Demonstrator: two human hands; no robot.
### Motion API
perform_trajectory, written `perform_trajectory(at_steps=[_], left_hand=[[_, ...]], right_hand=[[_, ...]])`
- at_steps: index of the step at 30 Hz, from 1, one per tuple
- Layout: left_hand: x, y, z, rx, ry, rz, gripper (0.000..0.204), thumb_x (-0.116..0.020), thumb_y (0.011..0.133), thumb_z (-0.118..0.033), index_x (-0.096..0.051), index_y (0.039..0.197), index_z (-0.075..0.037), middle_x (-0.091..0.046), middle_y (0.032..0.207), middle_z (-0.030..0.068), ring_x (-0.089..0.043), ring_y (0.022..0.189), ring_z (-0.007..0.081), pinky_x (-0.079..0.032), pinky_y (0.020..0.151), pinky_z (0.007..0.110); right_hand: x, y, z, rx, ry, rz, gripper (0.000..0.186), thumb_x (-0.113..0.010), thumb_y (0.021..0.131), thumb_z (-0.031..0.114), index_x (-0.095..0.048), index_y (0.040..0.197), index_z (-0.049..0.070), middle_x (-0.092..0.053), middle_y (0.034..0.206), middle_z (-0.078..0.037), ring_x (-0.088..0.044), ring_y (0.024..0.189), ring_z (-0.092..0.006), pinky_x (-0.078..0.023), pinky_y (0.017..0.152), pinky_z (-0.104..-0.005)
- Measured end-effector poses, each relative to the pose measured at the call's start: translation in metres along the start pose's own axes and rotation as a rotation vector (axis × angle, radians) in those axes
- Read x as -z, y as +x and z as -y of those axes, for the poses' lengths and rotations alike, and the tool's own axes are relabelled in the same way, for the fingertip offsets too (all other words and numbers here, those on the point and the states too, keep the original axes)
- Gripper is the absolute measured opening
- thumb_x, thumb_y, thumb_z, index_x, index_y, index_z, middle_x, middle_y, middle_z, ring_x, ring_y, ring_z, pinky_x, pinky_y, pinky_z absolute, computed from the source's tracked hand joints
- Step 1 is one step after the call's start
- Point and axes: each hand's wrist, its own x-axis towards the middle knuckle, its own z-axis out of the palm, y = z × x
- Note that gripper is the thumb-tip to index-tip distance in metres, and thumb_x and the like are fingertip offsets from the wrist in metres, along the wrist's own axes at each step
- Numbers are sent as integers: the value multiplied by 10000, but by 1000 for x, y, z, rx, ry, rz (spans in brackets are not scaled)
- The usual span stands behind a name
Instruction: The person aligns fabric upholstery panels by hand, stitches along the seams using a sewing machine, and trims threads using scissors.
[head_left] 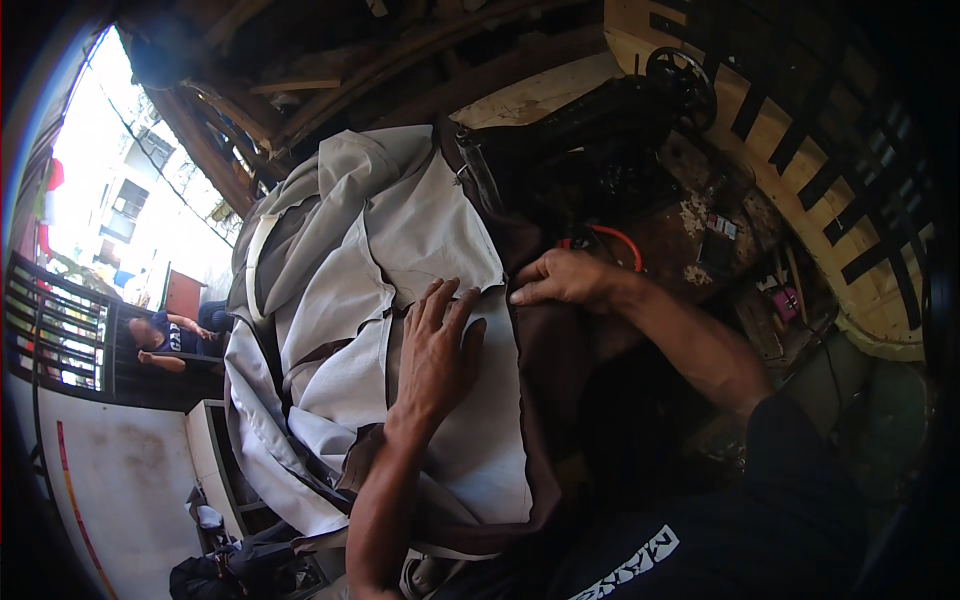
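A large piece of upholstery fabric [470,400], pale grey on the facing side and brown along its border, lies in folds in front of me. My left hand [437,350] rests on it with the fingers stretched out and nearly flat. To the right, my right hand [562,278] pinches the fabric's edge between thumb and fingers, where the pale panel meets the brown strip. Just beyond that stands a black sewing machine [590,115], with its handwheel [682,88] at the far right; shadow hides its needle area. A red curved handle [618,240] shows behind my right hand.
At the right stands a wooden frame [800,195] with black straps. Scraps and a small box [720,225] lie on the machine table, near a pink object [786,303]. Another person [180,335] sits at the far left, by a slatted railing [60,320]. Dark cloth [240,565] is heaped lower left.
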Motion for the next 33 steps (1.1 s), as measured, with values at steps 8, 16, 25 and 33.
perform_trajectory(at_steps=[8, 16, 25, 33], left_hand=[[-54, -22, -9, -90, 130, 107, 568, -661, 922, -198, -575, 1470, -73, -452, 1622, 181, -370, 1547, 357, -261, 1252, 598], [-45, -10, -12, -77, 36, 315, 608, -660, 910, -306, -531, 1462, -87, -368, 1683, 151, -288, 1594, 325, -211, 1255, 656], [-41, -11, -12, -26, -126, 134, 501, -708, 919, -186, -567, 1378, -46, -511, 1522, 191, -440, 1464, 401, -351, 1195, 548], [-32, 3, -3, 47, -47, 74, 477, -713, 925, -181, -589, 1367, -53, -581, 1374, 188, -544, 1286, 400, -433, 1077, 511]], right_hand=[[7, 11, 14, -12, -542, -177, 586, -803, 909, 332, -678, 1334, -51, -768, 1176, -176, -733, 1067, -239, -545, 954, -328], [0, -22, 2, 59, -781, -252, 415, -787, 881, 307, -718, 1183, 30, -766, 1050, -179, -747, 1013, -308, -559, 876, -400], [16, -8, 23, -182, -656, -127, 420, -801, 861, 390, -789, 1040, 10, -781, 977, -203, -766, 971, -291, -572, 862, -409], [19, -10, 6, -12, -801, -280, 481, -844, 819, 506, -783, 984, 58, -774, 879, -150, -760, 912, -299, -561, 845, -433]])
